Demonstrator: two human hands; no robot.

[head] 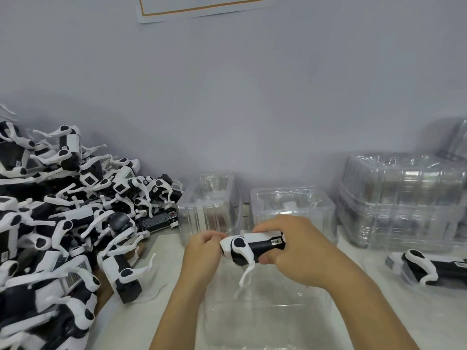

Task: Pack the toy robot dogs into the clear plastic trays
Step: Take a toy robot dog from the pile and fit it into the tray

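Toy robot dog (255, 246) held horizontal above the clear tray (265, 314) on the surface. Right hand (298, 248) fingers grip its body; left hand (204, 248) fingers pinch its head end. Recommend folding the dangling leg flat, then lowering squarely into the moulded recess.

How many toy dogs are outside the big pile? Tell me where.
2. The held dog is over the front tray; the second dog lies at the right, before the tray stack. More may be hidden.

dog pile (63, 223) left, tray stack (404, 198) right
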